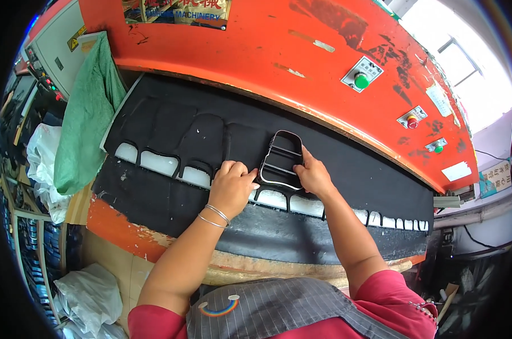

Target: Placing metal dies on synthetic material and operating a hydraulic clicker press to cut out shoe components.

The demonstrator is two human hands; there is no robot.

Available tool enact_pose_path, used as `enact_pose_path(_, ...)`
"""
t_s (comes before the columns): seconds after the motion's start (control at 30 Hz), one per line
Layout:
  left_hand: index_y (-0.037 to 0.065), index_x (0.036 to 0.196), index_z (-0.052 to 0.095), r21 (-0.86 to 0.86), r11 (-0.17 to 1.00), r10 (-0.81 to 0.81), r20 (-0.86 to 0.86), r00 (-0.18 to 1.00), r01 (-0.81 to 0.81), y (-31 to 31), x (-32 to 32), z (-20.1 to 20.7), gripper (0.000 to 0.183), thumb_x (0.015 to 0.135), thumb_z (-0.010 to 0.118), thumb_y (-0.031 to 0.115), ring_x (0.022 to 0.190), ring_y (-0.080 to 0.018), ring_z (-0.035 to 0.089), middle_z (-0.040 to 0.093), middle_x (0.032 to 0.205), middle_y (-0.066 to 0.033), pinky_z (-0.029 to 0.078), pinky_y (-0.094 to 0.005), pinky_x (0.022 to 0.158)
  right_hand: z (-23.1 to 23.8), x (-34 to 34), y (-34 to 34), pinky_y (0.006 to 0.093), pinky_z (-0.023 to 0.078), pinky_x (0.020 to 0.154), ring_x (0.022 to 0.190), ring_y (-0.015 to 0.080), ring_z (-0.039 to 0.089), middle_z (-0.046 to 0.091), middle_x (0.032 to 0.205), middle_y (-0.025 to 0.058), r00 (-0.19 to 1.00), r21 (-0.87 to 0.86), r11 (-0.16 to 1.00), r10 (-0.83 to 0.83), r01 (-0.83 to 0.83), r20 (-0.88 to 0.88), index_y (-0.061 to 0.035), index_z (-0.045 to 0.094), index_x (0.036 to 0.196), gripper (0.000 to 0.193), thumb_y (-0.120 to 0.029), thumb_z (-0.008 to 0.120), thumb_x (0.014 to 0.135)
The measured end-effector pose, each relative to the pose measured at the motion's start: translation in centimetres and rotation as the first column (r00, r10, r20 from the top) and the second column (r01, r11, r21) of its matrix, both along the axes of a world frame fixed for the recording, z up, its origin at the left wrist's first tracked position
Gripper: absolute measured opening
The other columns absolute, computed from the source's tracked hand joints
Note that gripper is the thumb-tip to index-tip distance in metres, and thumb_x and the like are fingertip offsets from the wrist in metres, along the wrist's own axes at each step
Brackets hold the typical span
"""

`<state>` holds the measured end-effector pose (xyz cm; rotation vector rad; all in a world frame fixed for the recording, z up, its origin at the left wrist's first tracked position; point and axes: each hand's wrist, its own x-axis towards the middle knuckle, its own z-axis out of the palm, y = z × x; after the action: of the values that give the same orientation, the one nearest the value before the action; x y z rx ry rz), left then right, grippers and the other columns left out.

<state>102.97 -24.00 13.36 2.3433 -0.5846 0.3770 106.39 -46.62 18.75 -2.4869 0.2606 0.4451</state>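
A black sheet (352, 161) of soft-looking material spreads over the bench (278, 240), with a row of rounded cut-outs along its near side, where a white layer (159, 163) shows through. In front of these runs a worn, scuffed dark strip, and orange paint is chipped along the bench's near left edge.

The cutting die (281, 169), an open dark frame with rounded corners and two crossbars, lies on the sheet near the middle, just beyond the cut-outs. The right hand (314, 174) grasps its right wall, thumb toward the inside. The left hand (232, 183) is curled close to the die's lower left corner; whether it pinches anything cannot be told.

Behind the sheet rises the orange press beam (256, 53), scraped and smudged, bearing a large green button (361, 81), a red button (412, 122) and a smaller green button (438, 148).

At the left, a green cloth (89, 121) hangs beside a grey cabinet (57, 59), with white plastic sheeting (47, 164) next to it. Below stand loaded shelves (40, 217) and a pale plastic bag (92, 294) on the tiled floor (137, 270). A bright window (445, 39) lights the upper right.
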Motion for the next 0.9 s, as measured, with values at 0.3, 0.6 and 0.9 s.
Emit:
enact_pose_path(0.3,0.009,0.101,0.073,0.028,1.000,-0.007,0.051,0.999,0.005,-0.1,0.7,0.9,0.029,0.074,0.074,0.019,0.090,-0.0248,0.049,0.053,0.083,-0.0031,0.046,-0.0356,0.081,-0.9,0.2,-0.3,0.0501,0.048,0.089,0.099,0.0432,0.062,0.065,0.103,0.0290,0.986,-0.227,0.969,0.128,-0.101,0.109,-0.0016,0.032,0.146,0.066,-0.030,0.048,0.088)
enact_pose_path(0.6,0.006,0.111,0.068,-0.070,0.981,0.184,0.035,0.982,-0.181,-1.6,0.1,3.6,0.036,0.078,0.075,0.018,0.099,-0.0298,0.050,0.058,0.100,-0.0105,0.044,-0.0387,0.088,5.6,-4.8,-7.9,0.0361,0.051,0.082,0.091,0.0232,0.068,0.071,0.096,0.0156,0.887,0.352,0.923,-0.286,0.154,0.363,-0.0034,0.058,0.128,0.054,-0.045,0.045,0.096)
enact_pose_path(0.9,0.005,0.073,0.068,-0.225,0.872,-0.354,0.323,0.878,0.434,-16.8,4.5,19.8,0.022,0.087,0.067,0.022,0.055,-0.0256,0.059,0.060,0.060,-0.0111,0.047,-0.0360,0.053,16.9,-3.1,-36.4,0.0458,0.027,0.109,0.129,0.0343,0.040,0.047,0.137,0.0225,-0.473,0.490,0.668,-0.227,0.560,0.851,0.0016,0.049,0.133,0.065,-0.051,0.028,0.101)
